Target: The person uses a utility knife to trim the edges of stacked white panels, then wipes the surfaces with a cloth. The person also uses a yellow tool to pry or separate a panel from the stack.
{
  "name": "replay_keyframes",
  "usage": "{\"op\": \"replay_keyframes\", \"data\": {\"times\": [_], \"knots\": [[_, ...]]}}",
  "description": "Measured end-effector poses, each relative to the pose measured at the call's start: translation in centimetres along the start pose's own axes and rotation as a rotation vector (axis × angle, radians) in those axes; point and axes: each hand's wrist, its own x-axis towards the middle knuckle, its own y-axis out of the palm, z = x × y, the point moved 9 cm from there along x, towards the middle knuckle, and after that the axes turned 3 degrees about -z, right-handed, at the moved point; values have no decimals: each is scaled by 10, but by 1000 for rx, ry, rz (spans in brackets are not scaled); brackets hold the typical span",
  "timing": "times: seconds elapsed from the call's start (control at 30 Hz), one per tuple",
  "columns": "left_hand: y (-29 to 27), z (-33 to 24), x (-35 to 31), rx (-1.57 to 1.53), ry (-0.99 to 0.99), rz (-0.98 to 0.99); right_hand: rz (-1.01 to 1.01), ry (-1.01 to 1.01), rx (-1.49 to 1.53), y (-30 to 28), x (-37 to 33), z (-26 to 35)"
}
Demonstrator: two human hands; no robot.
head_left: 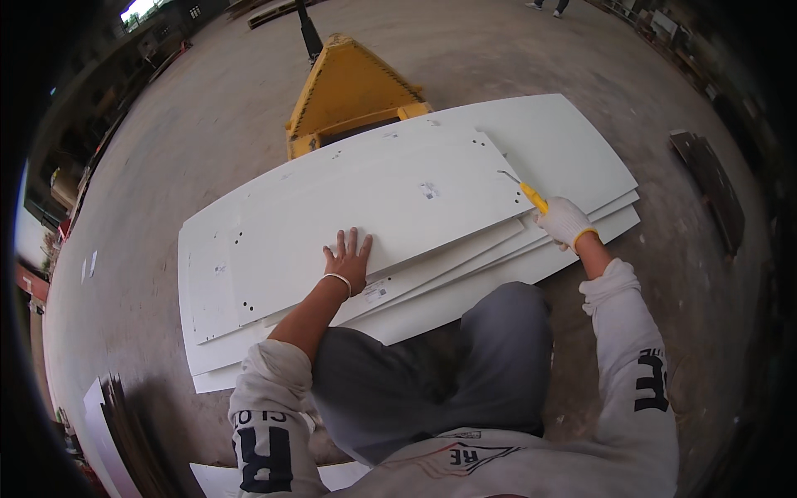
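My bare left hand (349, 264) lies flat with spread fingers on the near edge of the top white panel (332, 207). A light band circles that wrist. My right hand (564, 222), in a white knit glove with a yellow cuff, is closed around the yellow handle of a hooked-blade knife (532, 196). Its thin, bent metal tip points left, over the right end of the top panel. Dark round holes show near that panel's corners, and a small printed label (429, 190) is stuck on it. More white panels (573, 149) lie beneath in an uneven stack.
Beyond the stack stands a yellow pallet jack (353, 87) with a black handle. Dark boards (710, 187) lie on the concrete floor at right. At lower left, more boards (124, 432) lean together. Another person's feet (548, 8) show at the far top.
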Motion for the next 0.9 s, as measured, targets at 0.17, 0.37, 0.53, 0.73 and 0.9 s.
{"op": "replay_keyframes", "data": {"times": [0.17, 0.37, 0.53, 0.73, 0.9], "knots": [[2, -5, 3, 55, -10, 15, 70, 139, 233, 7, 70, 17], [-8, -15, 3, 63, -3, 56, 99, 179, 46, -4, 104, 20], [1, 0, -2, 32, -19, 48, 414, 7, 172, -14, 46, 6], [-5, -9, 1, -4, -57, 37, 468, 6, 0, 23, -66, -35], [-13, -25, 2, 98, -7, 52, 241, 147, -138, 11, -92, -90]]}}
